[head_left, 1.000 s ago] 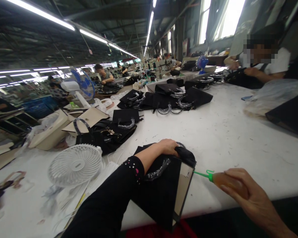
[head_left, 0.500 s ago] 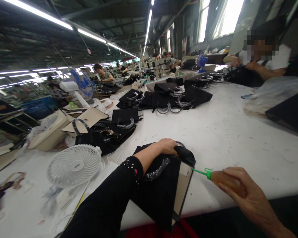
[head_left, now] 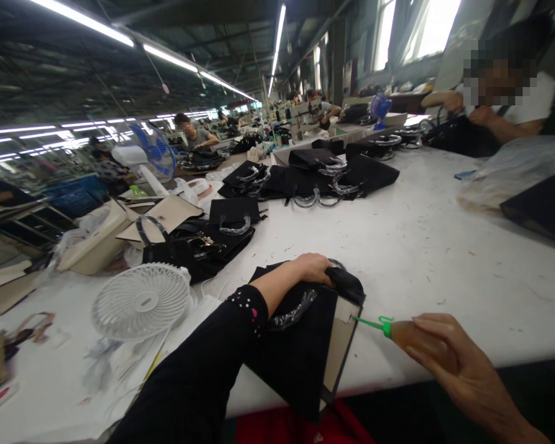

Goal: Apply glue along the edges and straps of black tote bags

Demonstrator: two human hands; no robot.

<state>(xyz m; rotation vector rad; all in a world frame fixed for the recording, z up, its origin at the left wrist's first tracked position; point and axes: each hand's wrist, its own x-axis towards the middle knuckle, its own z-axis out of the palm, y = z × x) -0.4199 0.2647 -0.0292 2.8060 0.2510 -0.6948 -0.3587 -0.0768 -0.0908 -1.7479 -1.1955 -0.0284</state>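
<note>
A black bag (head_left: 300,345) lies at the front edge of the white table, with a plastic-wrapped handle and a beige inner panel (head_left: 340,339) showing on its right side. My left hand (head_left: 313,269) is closed on the bag's upper part, its fingertips partly hidden in the black material. In my right hand (head_left: 448,345) is a brown bottle (head_left: 420,342) with a green nozzle, held on its side. The nozzle tip points left and is at the beige panel's upper part; whether it touches cannot be made out.
On the white table (head_left: 420,259), a white fan (head_left: 141,302) stands left of my sleeve. Black bags (head_left: 324,176) are piled behind, others with beige pieces at left. A person (head_left: 504,105) sits at back right near clear plastic (head_left: 527,176).
The bottle in my right hand has moved slightly left, bringing its nozzle tip over the beige panel. My left hand keeps its hold on the bag. The view has shifted slightly.
</note>
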